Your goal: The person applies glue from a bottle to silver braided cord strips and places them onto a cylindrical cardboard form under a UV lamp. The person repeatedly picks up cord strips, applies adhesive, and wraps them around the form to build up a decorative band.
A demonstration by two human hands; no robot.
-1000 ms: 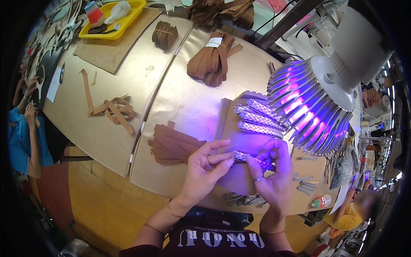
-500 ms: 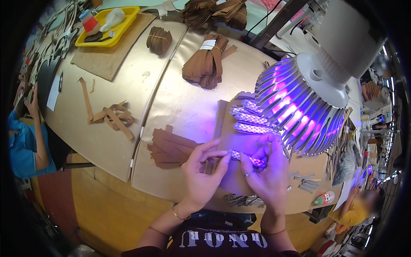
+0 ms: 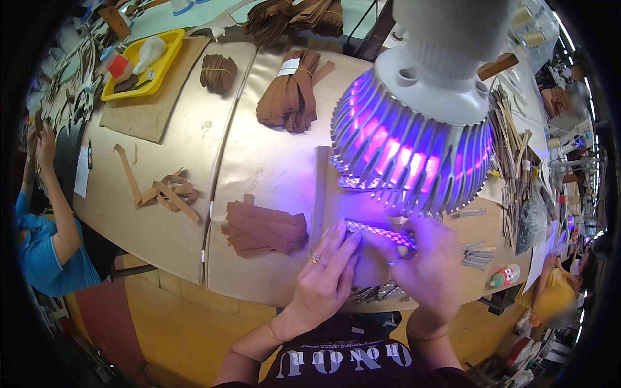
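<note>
A braided strap [image 3: 378, 231] lies across a wooden board [image 3: 323, 194] under purple light. My left hand [image 3: 326, 275] pinches the strap's left end with fingertips. At the strap's right end my right hand [image 3: 427, 268] presses down and grips it, a ring on one finger. Right above both hands hangs a large finned lamp [image 3: 414, 136] that glows purple and hides more braided straps [image 3: 352, 183] behind it.
A stack of flat brown leather pieces [image 3: 262, 227] lies left of the board. Loose brown strips [image 3: 169, 192], bundled brown strips [image 3: 291, 94] and a yellow tray [image 3: 137, 61] sit farther away. Another person in blue [image 3: 45, 239] stands at left. Metal clips [image 3: 475, 253] lie at right.
The view has shifted, so the lamp now looms closer over my hands. Both hands stay on the braided strap, which now lies stretched flat on the board.
</note>
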